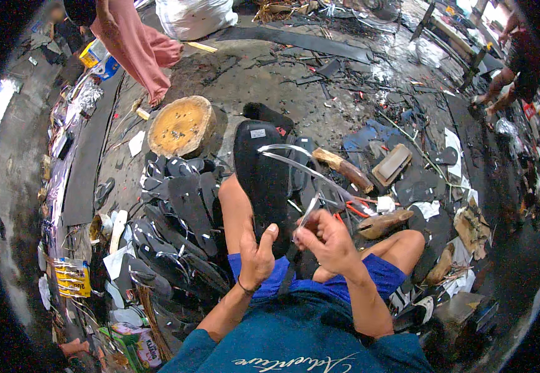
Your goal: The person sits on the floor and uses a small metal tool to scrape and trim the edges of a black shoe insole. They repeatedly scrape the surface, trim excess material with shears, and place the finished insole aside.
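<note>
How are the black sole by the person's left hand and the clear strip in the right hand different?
Colour: the black sole is dark and dull; the clear strip is see-through and shiny.
Shape: the sole is broad with a rounded far end; the strip is narrow.
Pose: the sole lies fairly straight; the strip bends in a curve.
Both are much longer than wide.

The sole is black, the strap seemingly whitish.

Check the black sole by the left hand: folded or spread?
Spread: the black sole extends long and unfolded beyond the left hand.
</note>
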